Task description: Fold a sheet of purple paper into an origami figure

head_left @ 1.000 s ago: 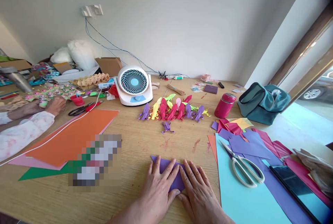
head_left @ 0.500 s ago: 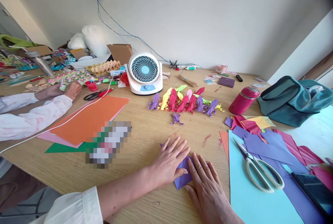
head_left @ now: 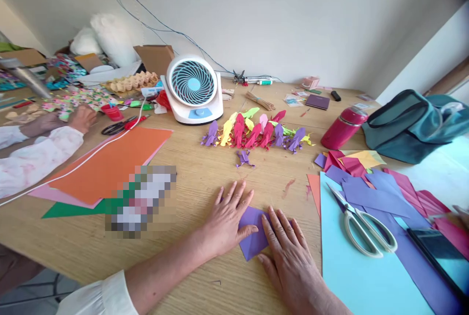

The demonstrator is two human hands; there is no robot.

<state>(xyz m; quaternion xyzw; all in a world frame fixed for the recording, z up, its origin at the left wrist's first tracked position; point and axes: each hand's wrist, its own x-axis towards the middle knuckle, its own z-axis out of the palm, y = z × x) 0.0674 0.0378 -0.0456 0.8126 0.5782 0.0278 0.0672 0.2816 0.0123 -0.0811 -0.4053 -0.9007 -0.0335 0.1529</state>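
A folded piece of purple paper (head_left: 252,231) lies flat on the wooden table (head_left: 190,271) in front of me. My left hand (head_left: 229,220) rests on its left side, fingers spread and thumb across the paper. Over the right side lies my right hand (head_left: 287,251), palm down with the fingers stretched out. Both hands cover parts of the paper's edges. Beyond them sits a small purple folded paper figure (head_left: 244,158), in front of a cluster of red, yellow, green and purple paper figures (head_left: 253,134).
Scissors (head_left: 362,224) lie on light blue paper (head_left: 351,281) at right, by purple paper scraps (head_left: 377,195) and a dark phone (head_left: 436,256). A pink bottle (head_left: 344,127), teal bag (head_left: 410,129) and white fan (head_left: 194,90) stand behind. At left are orange paper (head_left: 113,163) and a co-worker's hands (head_left: 82,118).
My left hand has slid left, away from the right hand, uncovering more of the purple paper. The right hand stays on the paper. The camera view has shifted.
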